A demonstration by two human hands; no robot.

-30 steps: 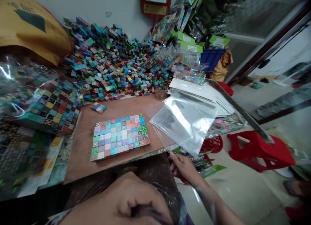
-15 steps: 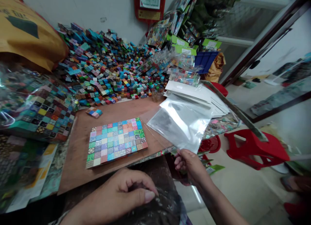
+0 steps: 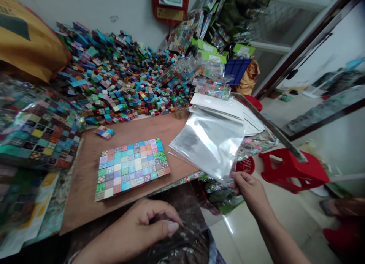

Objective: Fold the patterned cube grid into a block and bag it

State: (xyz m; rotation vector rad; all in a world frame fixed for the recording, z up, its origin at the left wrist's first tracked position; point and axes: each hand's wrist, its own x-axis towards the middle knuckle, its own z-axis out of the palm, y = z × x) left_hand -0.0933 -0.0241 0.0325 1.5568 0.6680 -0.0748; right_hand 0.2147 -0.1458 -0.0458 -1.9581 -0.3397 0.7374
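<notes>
My right hand (image 3: pixel 246 186) has thumb and fingers pinched at the near corner of the clear plastic bags (image 3: pixel 212 142), which lie stacked at the table's right side. My left hand (image 3: pixel 151 222) hovers over my lap, below the table's front edge. Its thumb and index finger are pressed together; a faint see-through film shows near the tips, but I cannot make out what they hold. In front of it, a flat rectangular block of small patterned cubes (image 3: pixel 132 165) lies on the brown board (image 3: pixel 82 203). Neither hand touches the block.
A small cube piece (image 3: pixel 104 132) lies on the board's far left. Behind is a heap of loose cubes (image 3: pixel 122 81). White cards (image 3: pixel 222 108) sit behind the bags. Wrapped cube blocks (image 3: pixel 42 138) stand left. A red stool (image 3: pixel 293 169) and red basket (image 3: pixel 245 165) are at right.
My right hand has moved right, away from my left hand, and still pinches at the bags' corner. My left hand keeps nearly the same pose. The view has shifted slightly.
</notes>
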